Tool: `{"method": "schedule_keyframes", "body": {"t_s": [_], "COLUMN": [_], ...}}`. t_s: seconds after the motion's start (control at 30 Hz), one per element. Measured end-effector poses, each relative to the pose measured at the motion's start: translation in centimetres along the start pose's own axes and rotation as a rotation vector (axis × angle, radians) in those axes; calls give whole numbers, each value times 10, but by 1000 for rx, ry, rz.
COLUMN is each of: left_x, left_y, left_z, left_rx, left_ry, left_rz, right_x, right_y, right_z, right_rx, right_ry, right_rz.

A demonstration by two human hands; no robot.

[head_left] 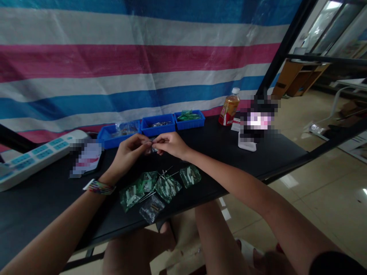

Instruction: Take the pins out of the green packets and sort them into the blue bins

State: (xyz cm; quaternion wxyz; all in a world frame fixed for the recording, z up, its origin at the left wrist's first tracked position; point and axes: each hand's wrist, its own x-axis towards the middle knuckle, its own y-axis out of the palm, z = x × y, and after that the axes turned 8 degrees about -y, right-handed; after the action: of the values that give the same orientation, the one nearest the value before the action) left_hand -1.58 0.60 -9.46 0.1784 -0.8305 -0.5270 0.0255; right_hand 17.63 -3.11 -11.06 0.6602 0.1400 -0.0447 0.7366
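Both of my hands meet over the black table, in front of the blue bins. My left hand point(132, 149) pinches a small clear plastic bag point(153, 150) from the left. From the right, my right hand point(171, 145) has its fingers closed on the same bag; its contents are mostly hidden by the fingers. Nearer to me lie several green-tinted plastic bags point(168, 188) with pale slim pieces in them, and thin white sticks poke out among them. One green bag point(190, 176) lies apart on the right. A clear bag point(151, 208) with small brass-coloured pieces lies at the front edge.
Three blue bins stand at the back: the left bin point(106, 143) with clear bags, the middle bin point(159, 131) with metal pieces, the right bin point(190, 124) with green pieces. A power strip point(46, 156) and phone point(87, 158) lie left; a drink bottle point(229, 109) stands right.
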Motion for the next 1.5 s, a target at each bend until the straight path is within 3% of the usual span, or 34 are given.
{"method": "schedule_keyframes", "body": {"t_s": [0.1,0.4,0.7,0.97,1.1,1.23,1.37,1.5], "left_x": [-1,0,-1,3,2,3,8,20], "left_y": [1,-2,1,-6,-2,-1,-6,-20], "left_z": [0,6,3,11,5,4,11,19], "left_rx": [-46,-7,-54,-67,-148,-165,-192,-229], "left_ry": [9,26,26,-35,-35,-25,50,104], "left_rz": [-4,-39,3,-16,-3,22,-115,-331], "right_x": [-2,-3,0,-8,-11,-11,-5,3], "right_y": [1,1,-1,-5,-5,-6,-12,-27], "right_z": [1,-2,-7,4,6,7,6,11], "right_rx": [-17,10,-40,-455,-643,-685,-686,-653], "right_ry": [0,-68,-147,-484,-569,-589,-539,-307], "right_rz": [-35,27,40,-71,-7,86,83,157]}}
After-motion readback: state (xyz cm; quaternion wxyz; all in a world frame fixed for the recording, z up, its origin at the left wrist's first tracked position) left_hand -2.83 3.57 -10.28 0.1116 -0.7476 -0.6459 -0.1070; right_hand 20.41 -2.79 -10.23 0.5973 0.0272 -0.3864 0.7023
